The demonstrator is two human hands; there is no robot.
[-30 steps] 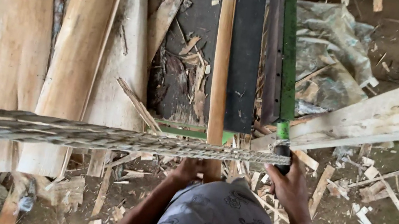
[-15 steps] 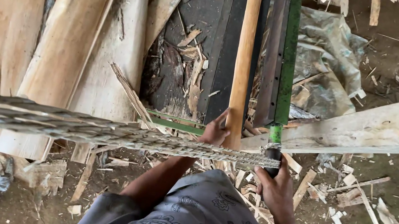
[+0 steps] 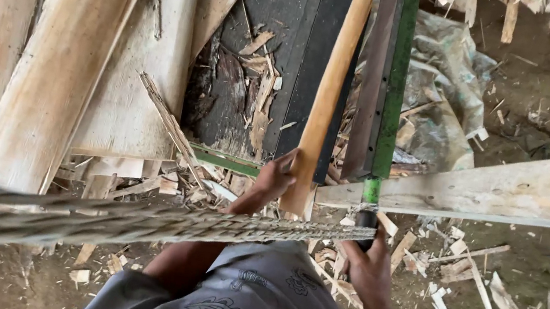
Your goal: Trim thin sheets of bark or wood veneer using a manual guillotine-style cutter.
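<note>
Shifted forward, left hand (image 3: 278, 177) pinches the smooth wooden slat (image 3: 328, 96); right hand (image 3: 365, 263) grips the dark handle (image 3: 366, 226).

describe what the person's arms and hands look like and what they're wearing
Both arms are bare to the wrists, with no gloves, watch or rings visible on the left hand or the right hand. Lower down is grey fabric printed with dark swirling paisley-like patterns, loose and creased; no sleeve covers either forearm.
</note>
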